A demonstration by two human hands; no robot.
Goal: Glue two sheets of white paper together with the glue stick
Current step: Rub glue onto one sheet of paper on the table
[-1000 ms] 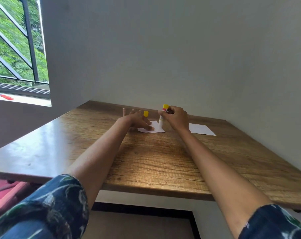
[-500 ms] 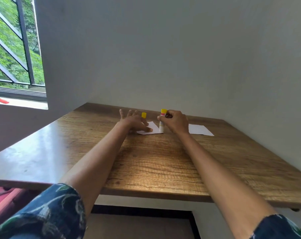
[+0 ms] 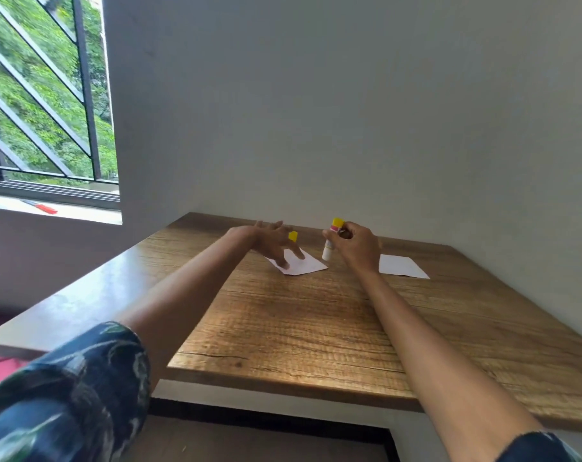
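A small white paper sheet (image 3: 303,265) lies on the far middle of the wooden table (image 3: 316,321). My left hand (image 3: 272,245) rests its spread fingertips on the sheet's left part. A yellow cap (image 3: 293,236) shows just behind that hand; whether it stands on the table or sits between the fingers is unclear. My right hand (image 3: 358,246) holds the glue stick (image 3: 331,243) upright, yellow end up, its white end just above the sheet's right edge. A second white sheet (image 3: 401,265) lies flat to the right of my right wrist.
The table sits in a corner, with walls close behind and to the right. A barred window is at the upper left, and a red object (image 3: 44,208) lies on its sill.
The view has shifted and the hands look closer. My right hand has lifted the glue stick slightly off the sheet. My left hand has raised its palm, fingertips still down on the paper.
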